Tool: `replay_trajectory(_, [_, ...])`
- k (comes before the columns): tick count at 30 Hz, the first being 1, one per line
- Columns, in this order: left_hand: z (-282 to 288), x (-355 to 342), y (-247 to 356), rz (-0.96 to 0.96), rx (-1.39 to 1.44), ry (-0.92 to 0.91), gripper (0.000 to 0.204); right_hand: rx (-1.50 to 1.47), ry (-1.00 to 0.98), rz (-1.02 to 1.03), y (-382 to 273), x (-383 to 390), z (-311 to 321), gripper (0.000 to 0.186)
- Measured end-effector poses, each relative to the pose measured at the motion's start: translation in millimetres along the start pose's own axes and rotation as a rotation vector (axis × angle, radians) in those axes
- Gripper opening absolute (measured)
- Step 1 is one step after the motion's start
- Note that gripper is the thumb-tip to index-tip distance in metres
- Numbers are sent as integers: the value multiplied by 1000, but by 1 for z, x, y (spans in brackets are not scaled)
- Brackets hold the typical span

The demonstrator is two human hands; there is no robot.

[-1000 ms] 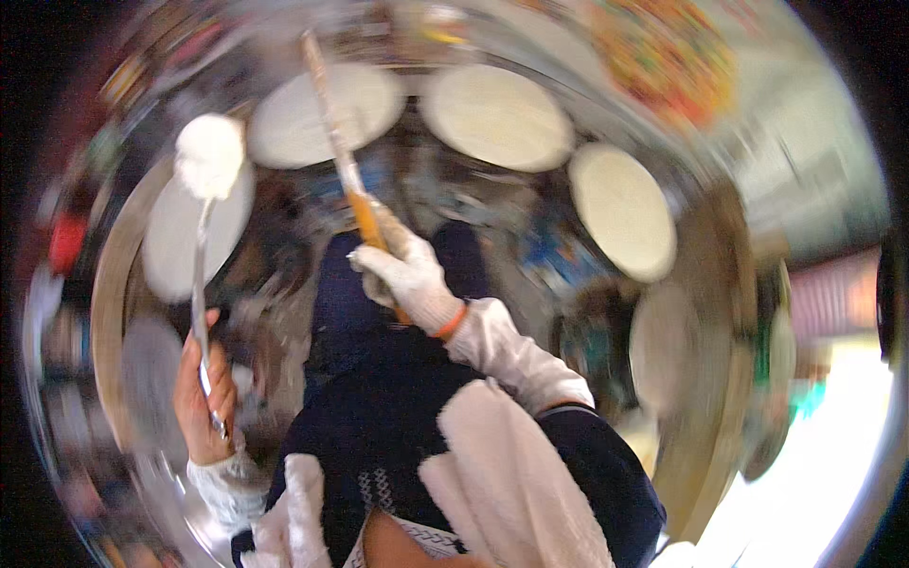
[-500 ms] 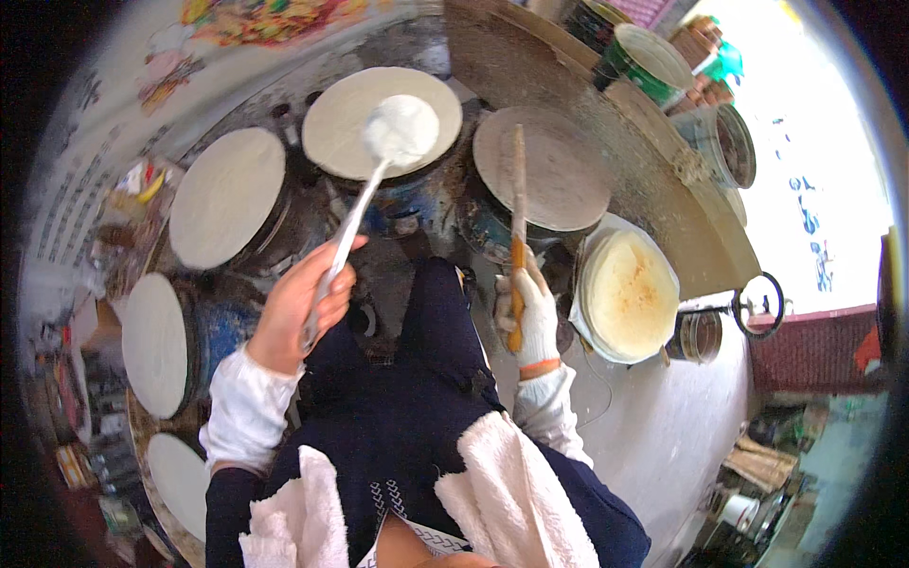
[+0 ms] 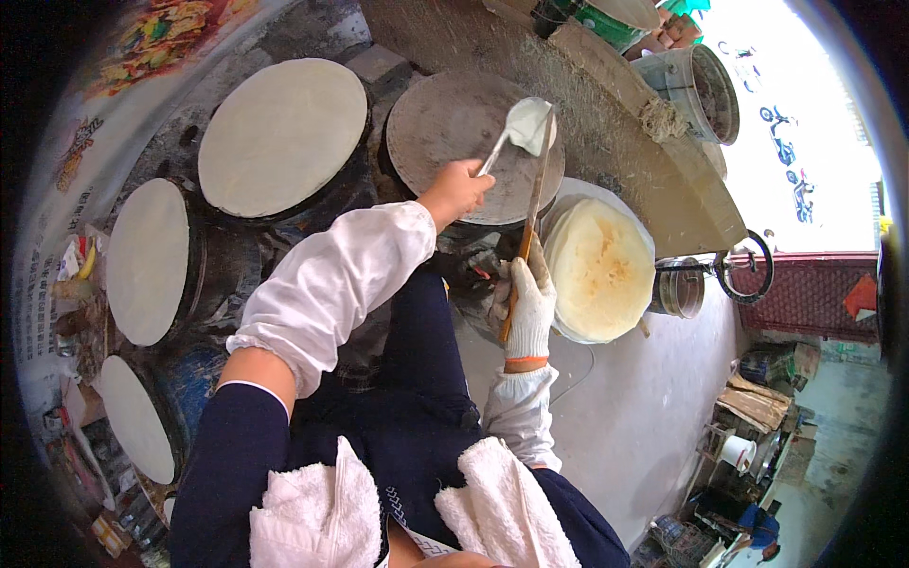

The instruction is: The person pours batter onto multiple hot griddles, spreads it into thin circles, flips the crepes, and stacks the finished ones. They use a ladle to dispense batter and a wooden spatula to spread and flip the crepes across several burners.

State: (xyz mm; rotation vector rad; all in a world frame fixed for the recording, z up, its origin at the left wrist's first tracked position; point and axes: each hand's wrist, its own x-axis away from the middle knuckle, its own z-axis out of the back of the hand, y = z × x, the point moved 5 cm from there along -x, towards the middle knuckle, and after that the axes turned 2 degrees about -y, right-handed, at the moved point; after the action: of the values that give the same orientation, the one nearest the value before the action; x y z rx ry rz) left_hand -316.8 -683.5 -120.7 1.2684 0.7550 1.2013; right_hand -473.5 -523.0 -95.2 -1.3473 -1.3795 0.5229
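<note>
My bare left hand (image 3: pixel 454 194) grips a metal ladle (image 3: pixel 525 123) whose bowl holds white batter, raised over a bare, grey-brown round griddle (image 3: pixel 445 133). My gloved right hand (image 3: pixel 527 298) is closed on a long wooden stick (image 3: pixel 537 194) with an orange-yellow lower part, pointing up across the griddle's right side beside the ladle bowl. Just right of that hand lies a stack of pale round flatbreads with browned spots (image 3: pixel 606 270). To my left, other round griddles carry thin pale layers of batter (image 3: pixel 282 133).
A board ledge (image 3: pixel 691 208) runs behind the griddle, with buckets (image 3: pixel 663 85) beyond. A black ring handle (image 3: pixel 743 293) juts at right. Grey floor (image 3: pixel 653 426) extends below; a person in blue (image 3: pixel 757 525) is in the far lower right. A printed banner (image 3: pixel 151 47) hangs upper left.
My view has swung toward the right. My left hand has reached forward and right, carrying the ladle from over a batter-covered griddle to the bare one. The stick stays in my right hand.
</note>
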Motion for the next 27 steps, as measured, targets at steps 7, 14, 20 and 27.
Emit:
replay_trajectory(7, [33,-34,-13,-104,-877,303,55,41,76,134,18,-47,-30,56])
replay_trajectory(14, [108,-39,92,-488,-666,703,42,-19,222,54,81,-87,0,50])
replay_trajectory(20, [141,3,51,-234,-327,413,28,-97,208,-1,52,-123,-44,47])
replay_trajectory(27, [97,127,-43,281,316,268,20,304,-1,125,29,-175,-42,49])
